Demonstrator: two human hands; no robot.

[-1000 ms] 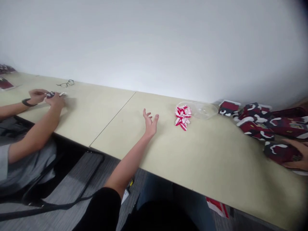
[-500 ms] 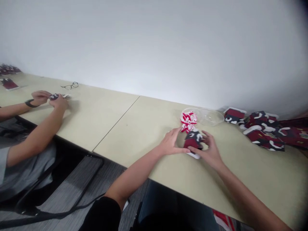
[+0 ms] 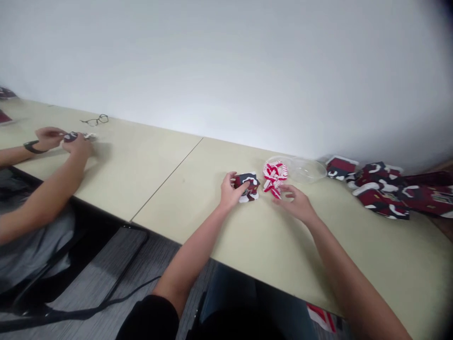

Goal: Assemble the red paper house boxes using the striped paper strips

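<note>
My left hand (image 3: 231,191) grips a small house-shaped piece (image 3: 252,191) at its left side, thumb across the front. The piece looks like felt, dark red with a dark grey roof and white trim. To its right, my right hand (image 3: 295,203) has thumb and fingers apart at the lower edge of a pile of red-and-white striped pieces (image 3: 275,174). Its fingertips are close to or touching the lowest striped piece; contact is hard to make out. The pile sits in and spills out of a clear round plastic container (image 3: 283,159).
A clear lid-like half (image 3: 307,171) lies beside the container. Several similar house pieces (image 3: 384,196) are heaped at the right by the wall. On the left, another person's hands (image 3: 79,145) hold a similar piece, near eyeglasses (image 3: 95,120). A seam (image 3: 166,178) crosses the table.
The house piece has moved left from between both hands into my left hand alone, and is turned. My right hand has let go of it and moved to the striped pieces.
</note>
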